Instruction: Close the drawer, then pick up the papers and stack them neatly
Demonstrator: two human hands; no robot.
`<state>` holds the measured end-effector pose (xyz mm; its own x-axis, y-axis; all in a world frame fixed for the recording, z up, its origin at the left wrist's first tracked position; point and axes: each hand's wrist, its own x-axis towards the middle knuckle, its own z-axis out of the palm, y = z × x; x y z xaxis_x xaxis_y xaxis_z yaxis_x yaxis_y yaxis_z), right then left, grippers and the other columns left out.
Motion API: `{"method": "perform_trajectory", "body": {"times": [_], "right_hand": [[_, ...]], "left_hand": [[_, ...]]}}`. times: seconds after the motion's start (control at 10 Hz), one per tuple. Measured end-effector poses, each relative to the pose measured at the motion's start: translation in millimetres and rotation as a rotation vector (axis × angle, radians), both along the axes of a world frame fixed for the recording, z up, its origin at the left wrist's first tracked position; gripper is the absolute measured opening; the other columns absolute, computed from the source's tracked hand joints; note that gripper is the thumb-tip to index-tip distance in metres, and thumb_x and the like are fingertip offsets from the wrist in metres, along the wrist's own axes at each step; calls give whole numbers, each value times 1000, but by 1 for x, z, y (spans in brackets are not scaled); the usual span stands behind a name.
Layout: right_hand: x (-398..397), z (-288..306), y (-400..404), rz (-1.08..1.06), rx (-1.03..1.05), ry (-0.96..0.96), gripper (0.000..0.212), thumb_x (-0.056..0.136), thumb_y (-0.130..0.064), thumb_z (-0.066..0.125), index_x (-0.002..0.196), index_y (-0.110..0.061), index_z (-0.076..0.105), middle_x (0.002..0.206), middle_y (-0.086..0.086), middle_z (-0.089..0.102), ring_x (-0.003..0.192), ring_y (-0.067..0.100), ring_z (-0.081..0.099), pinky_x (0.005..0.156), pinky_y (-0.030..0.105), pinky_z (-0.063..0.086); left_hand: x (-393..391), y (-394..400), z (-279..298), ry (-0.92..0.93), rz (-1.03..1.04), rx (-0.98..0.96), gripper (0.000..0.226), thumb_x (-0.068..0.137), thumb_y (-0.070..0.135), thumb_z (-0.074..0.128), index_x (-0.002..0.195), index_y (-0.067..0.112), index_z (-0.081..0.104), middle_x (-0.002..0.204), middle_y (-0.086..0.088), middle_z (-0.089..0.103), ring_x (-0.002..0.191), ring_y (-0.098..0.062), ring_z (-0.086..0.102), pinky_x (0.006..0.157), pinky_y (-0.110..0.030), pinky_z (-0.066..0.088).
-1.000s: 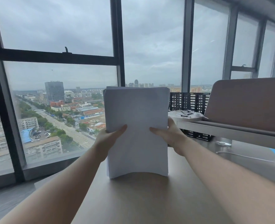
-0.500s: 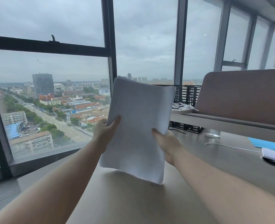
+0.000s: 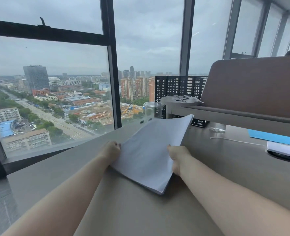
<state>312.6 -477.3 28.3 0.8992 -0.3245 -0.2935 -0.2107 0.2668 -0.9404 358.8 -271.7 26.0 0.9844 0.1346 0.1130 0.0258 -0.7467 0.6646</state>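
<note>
Your left hand and right hand each grip one side edge of the papers at the centre of the frame, fingers closed on them. The stack tilts low over the desk, far edge raised.

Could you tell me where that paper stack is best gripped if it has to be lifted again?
Probably the two long edges near the near end, one hand from each side, as the left hand and right hand hold the stack now. It is wide and floppy, its far end raised off the desk.
</note>
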Motion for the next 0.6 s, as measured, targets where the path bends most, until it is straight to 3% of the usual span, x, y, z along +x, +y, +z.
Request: {"method": "perform_trajectory", "body": {"times": [0.1, 0.2, 0.3, 0.4, 0.5, 0.6], "right_hand": [[-2, -8, -4, 36, -33, 50, 29, 93, -1, 47, 119, -6, 58, 100, 11, 61, 74, 27, 59, 81, 37, 50], [-6, -9, -4, 75, -151, 90, 33, 90, -1, 48, 122, -2, 56, 101, 8, 59, 75, 21, 56, 77, 29, 45], [-4, -4, -2, 97, -230, 89, 39, 87, -4, 51, 125, -3, 56, 113, 9, 62, 84, 24, 57, 69, 24, 46], [-10, 3, -6, 85, -317, 124, 40, 78, -7, 51, 118, -6, 59, 109, 9, 66, 87, 27, 65, 67, 38, 60], [-18, 4, -14, 127, -478, 146, 28, 82, -4, 45, 105, -5, 61, 106, 16, 67, 96, 36, 68, 80, 50, 59], [-43, 21, -21, 117, -763, 139, 14, 89, -9, 43, 92, -6, 56, 89, 15, 64, 77, 33, 66, 71, 38, 58]], "left_hand": [[-1, 3, -4, -16, 12, 73, 32, 95, 22, 45, 79, 2, 64, 108, -26, 67, 104, -37, 61, 85, -36, 45], [-5, 7, -10, -47, 48, 106, 29, 93, 26, 49, 102, 7, 69, 114, -15, 69, 108, -33, 60, 87, -33, 45], [-8, 9, -11, -105, 89, 132, 28, 90, 27, 52, 105, 11, 70, 117, -13, 68, 112, -32, 59, 90, -34, 44], [-11, 9, -10, -124, 89, 135, 28, 89, 27, 53, 105, 11, 70, 117, -14, 68, 113, -33, 58, 93, -35, 44], [-13, 8, -14, -120, 82, 149, 28, 89, 27, 53, 104, 11, 70, 117, -15, 68, 113, -34, 58, 92, -35, 44], [-15, 5, -16, -128, 69, 147, 28, 89, 26, 53, 105, 9, 70, 117, -15, 68, 113, -34, 58, 92, -34, 44]]}}
